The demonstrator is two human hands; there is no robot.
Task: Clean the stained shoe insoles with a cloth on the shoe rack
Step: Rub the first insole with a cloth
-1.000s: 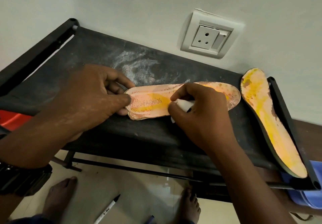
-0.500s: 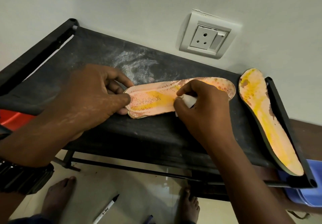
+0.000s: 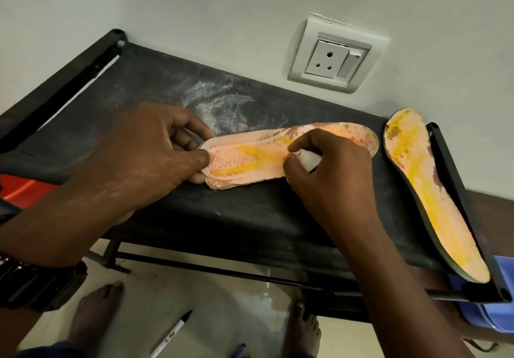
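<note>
A pink insole (image 3: pixel 258 160) with yellow stains and the word FASHION lies flat on the black shoe rack (image 3: pixel 155 96). My left hand (image 3: pixel 144 157) pins its heel end down with thumb and fingertips. My right hand (image 3: pixel 331 174) is closed on a small white cloth (image 3: pixel 310 160) pressed against the insole's middle. Most of the cloth is hidden in my fingers. A second stained insole (image 3: pixel 428 190) leans along the rack's right end bar.
A white wall socket (image 3: pixel 333 60) sits above the rack. A dusty white smear (image 3: pixel 222 101) marks the fabric behind the insole. Below are my bare feet, a marker pen (image 3: pixel 171 335) on the floor, a blue container (image 3: pixel 495 310) at right and a red object (image 3: pixel 25 190) at left.
My right hand with the cloth has slid a little to the right along the insole and back, rubbing it. My left hand has stayed on the heel end.
</note>
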